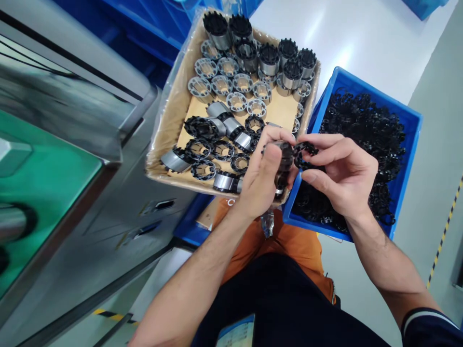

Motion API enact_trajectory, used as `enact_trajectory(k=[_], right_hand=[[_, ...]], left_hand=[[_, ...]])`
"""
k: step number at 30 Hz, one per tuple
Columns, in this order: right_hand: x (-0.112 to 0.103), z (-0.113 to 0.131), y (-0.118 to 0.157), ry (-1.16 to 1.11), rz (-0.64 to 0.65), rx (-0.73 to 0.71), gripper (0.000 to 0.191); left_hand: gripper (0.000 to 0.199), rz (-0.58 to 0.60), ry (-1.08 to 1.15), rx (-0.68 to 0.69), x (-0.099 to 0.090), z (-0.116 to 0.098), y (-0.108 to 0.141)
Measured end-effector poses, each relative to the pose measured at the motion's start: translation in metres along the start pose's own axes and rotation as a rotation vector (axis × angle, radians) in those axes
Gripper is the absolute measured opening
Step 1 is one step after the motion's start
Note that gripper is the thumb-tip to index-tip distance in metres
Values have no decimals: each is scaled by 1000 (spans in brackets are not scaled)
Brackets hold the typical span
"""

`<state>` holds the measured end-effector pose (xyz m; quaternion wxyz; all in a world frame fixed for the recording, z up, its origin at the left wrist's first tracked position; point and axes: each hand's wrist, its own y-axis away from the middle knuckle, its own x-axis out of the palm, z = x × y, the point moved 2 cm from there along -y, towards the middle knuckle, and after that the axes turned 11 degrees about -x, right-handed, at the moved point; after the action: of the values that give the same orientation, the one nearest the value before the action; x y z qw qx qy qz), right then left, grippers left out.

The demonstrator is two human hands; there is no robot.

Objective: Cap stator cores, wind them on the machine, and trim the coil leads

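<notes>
My left hand (pixel 265 168) is wrapped round a metal cylinder (pixel 284 155), its thumb across the near side, above the right front corner of a cardboard box (pixel 162 140). Beside it, my right hand (pixel 340 168) pinches a black toothed ring (pixel 305 155) close to the cylinder's right end. Whether ring and cylinder touch is hard to tell. Inside the box stand several bare metal cylinders (pixel 236 102), and others fitted with black toothed rings (pixel 269 59), some lying on their sides. A blue bin (pixel 408 159) full of loose black rings (pixel 361 125) lies below my right hand.
A grey metal machine (pixel 144 168) with a green panel (pixel 54 168) fills the left side. Blue containers (pixel 152 24) are behind the box at the upper left, and another blue container (pixel 427 7) is at the top right. The box and bin sit side by side.
</notes>
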<state>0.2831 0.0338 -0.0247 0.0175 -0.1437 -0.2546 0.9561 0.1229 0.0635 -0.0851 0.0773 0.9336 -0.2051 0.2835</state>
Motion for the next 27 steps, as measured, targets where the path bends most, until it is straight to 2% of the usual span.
enact_trajectory(k=[2,6,7,11,15,19,23,27], right_hand=[[4,-1,1,4,17,21,37],[6,-5,2,-29,18,-10,20],[6,-6,2,-54,9,-25,21],[3,-10,3,-49,35,-13,46],[-2,-10,3,27,76,26,37],[-5,-8,1,30,73,-6,30],[-9,-8,-2,17,60,-61,33],[-12,-11,-3,12,89,-30,34]], left_hand=[[45,-23,7,-13,2,-1,2],[48,-67,-19,-60,4,-4,3],[50,-73,-26,-67,4,-5,3],[46,-49,-8,-87,3,-5,4],[44,-60,0,-79,3,-4,4],[48,5,-10,-81,4,-3,4],[45,10,-45,-86,4,-6,5],[42,62,-61,-78,7,-7,9]])
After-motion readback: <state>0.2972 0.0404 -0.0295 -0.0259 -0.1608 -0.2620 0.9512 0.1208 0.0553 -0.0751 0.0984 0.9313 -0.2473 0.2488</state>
